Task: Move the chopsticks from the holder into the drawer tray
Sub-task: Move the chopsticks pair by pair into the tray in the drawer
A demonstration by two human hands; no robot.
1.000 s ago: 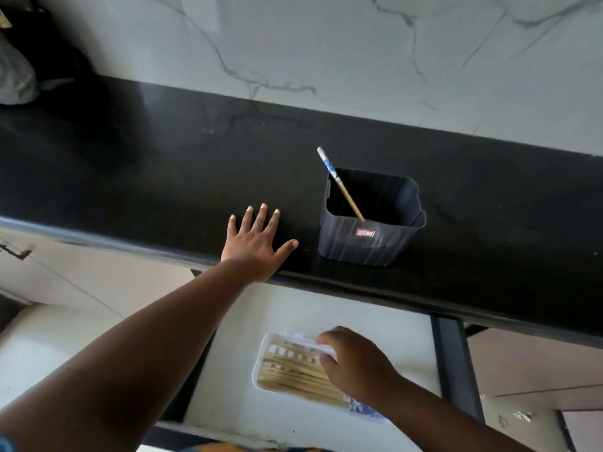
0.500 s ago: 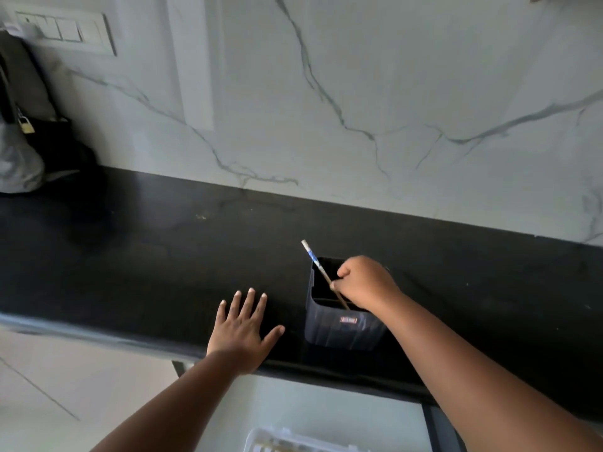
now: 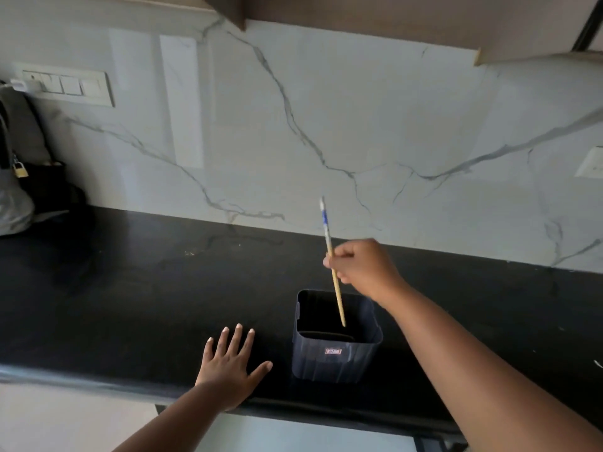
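Observation:
A dark square holder (image 3: 336,357) stands on the black counter (image 3: 146,288) near its front edge. My right hand (image 3: 362,265) grips a wooden chopstick (image 3: 331,252) with a blue and white top. The chopstick is nearly upright, and its lower tip hangs just inside the holder's mouth. The holder looks empty otherwise. My left hand (image 3: 230,363) lies flat with spread fingers on the counter, just left of the holder. The drawer tray is out of view below the frame.
A marble backsplash (image 3: 293,141) rises behind the counter, with a switch panel (image 3: 65,84) at the upper left. Bags and a padlock (image 3: 19,169) sit at the far left. Wooden cabinets hang overhead. The open white drawer (image 3: 293,435) shows below the counter edge.
My right hand rose from the drawer tray to the holder, took hold of the chopstick and lifted it almost out. The view tilted upward. My left hand stayed on the counter.

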